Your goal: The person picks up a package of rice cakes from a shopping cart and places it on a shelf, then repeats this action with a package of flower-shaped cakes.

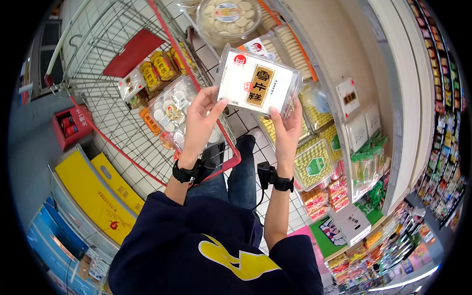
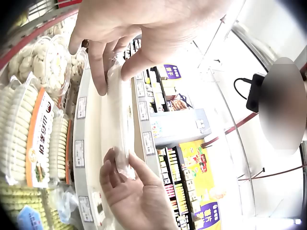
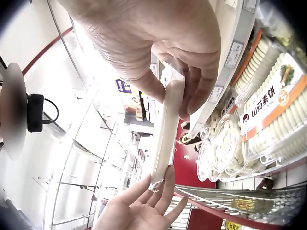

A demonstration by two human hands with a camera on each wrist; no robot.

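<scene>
A flat white package (image 1: 255, 81) with a gold label and dark characters is held up between both hands, its printed face towards the head camera. The left hand (image 1: 201, 115) pinches its left lower edge, thumb on the front. At the right lower corner the right hand (image 1: 286, 130) grips it, thumb also on the front. Seen edge-on in the left wrist view, the package (image 2: 117, 115) is thin and wrapped in clear film, with the left hand (image 2: 139, 33) on one end and the right hand (image 2: 139, 196) on the other.
A red-edged shopping cart (image 1: 125, 98) holding several packaged foods stands at the left. Shelves on the right carry a round tub (image 1: 228, 17), boxes of green pieces (image 1: 314, 164) and a similar white package (image 1: 348, 98). Yellow boxes (image 1: 96, 194) lie at the lower left.
</scene>
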